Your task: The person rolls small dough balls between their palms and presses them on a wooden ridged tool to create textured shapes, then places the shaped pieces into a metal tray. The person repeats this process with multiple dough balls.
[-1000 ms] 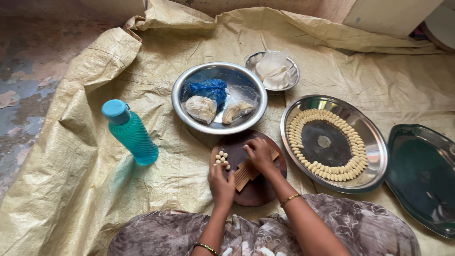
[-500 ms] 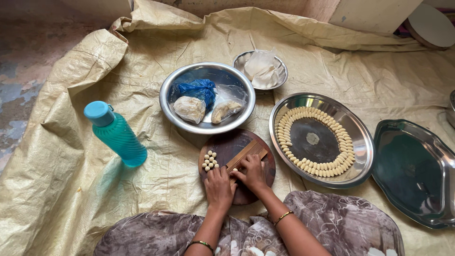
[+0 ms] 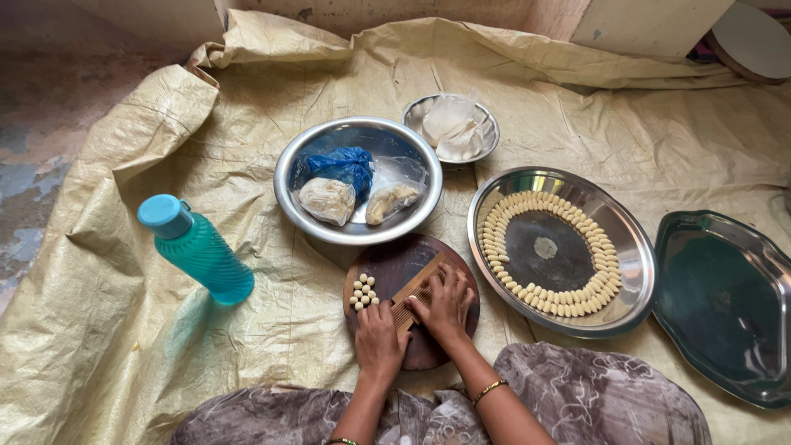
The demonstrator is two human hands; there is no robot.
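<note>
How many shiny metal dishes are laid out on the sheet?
4: a big bowl holding bags, a small bowl behind it, a round plate ringed with dough pieces, and an empty tray at far right.

Your arms are bare, without sleeves; your right wrist carries a thin gold bangle (image 3: 489,390), your left a greenish one (image 3: 342,442); your lap wears grey-brown patterned cloth (image 3: 593,404).

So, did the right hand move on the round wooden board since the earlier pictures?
Yes. The right hand slid from the far part of the wooden board toward its near edge, beside the left hand.
</note>
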